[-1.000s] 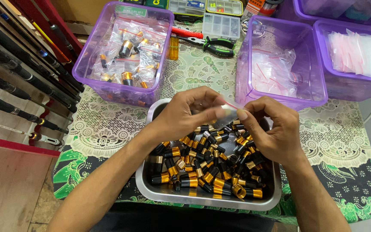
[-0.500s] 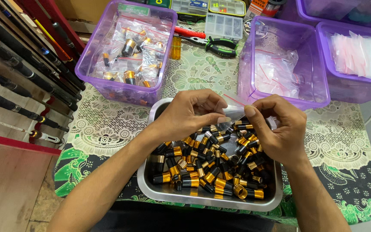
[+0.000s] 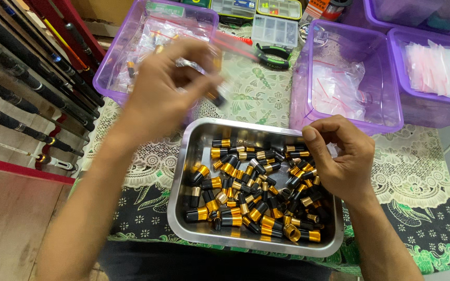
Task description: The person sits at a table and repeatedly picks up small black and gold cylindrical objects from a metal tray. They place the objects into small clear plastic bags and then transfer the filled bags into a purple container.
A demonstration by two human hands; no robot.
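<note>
The blurred left hand (image 3: 170, 86) pinches a small clear plastic bag (image 3: 212, 93) holding a black-and-gold cylinder over the purple plastic bin (image 3: 111, 70); a loose grip could drop it short. The right hand (image 3: 342, 156) hovers curled and empty above the steel tray (image 3: 180, 171).

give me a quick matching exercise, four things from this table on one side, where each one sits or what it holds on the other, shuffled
Things:
1. steel tray
2. left purple bin
3. pliers
4. far right purple bin

Places or contents:
A. on the lace cloth between two purple bins
B. stacked empty clear bags
C. loose black and gold caps, under the right hand
D. small bags with caps in them, beside the raised left hand

Pairs: 1-C, 2-D, 3-A, 4-B
</note>
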